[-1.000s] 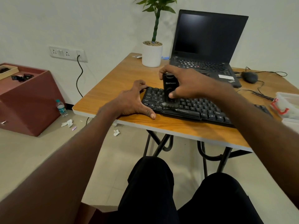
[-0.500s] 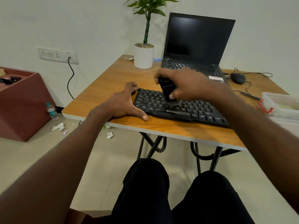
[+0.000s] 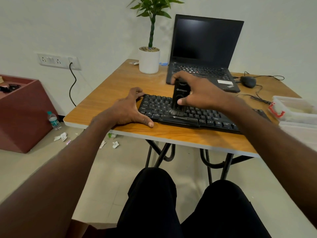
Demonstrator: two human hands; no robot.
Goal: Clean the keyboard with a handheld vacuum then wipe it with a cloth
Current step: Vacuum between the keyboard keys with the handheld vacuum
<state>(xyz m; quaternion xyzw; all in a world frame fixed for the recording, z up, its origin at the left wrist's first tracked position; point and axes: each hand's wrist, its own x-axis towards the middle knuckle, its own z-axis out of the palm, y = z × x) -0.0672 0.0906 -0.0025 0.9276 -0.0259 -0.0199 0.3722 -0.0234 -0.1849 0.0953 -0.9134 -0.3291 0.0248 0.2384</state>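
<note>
A black keyboard (image 3: 202,115) lies along the near edge of the wooden table (image 3: 109,93). My right hand (image 3: 199,91) grips a small black handheld vacuum (image 3: 179,95), held upright with its brush tip on the keys left of the keyboard's middle. My left hand (image 3: 127,109) lies flat on the table against the keyboard's left end, fingers spread, thumb along the front edge. No cloth is in view.
Behind the keyboard stand an open black laptop (image 3: 204,54) and a white potted plant (image 3: 149,60). A wired mouse (image 3: 248,81) and a clear plastic box (image 3: 295,109) sit at the right. A maroon block (image 3: 24,114), a bottle (image 3: 54,120) and paper scraps are on the floor to the left.
The vacuum has come from a tilt back to upright on the keys. My left hand has stayed at the keyboard's left end. The camera view has shifted slightly.
</note>
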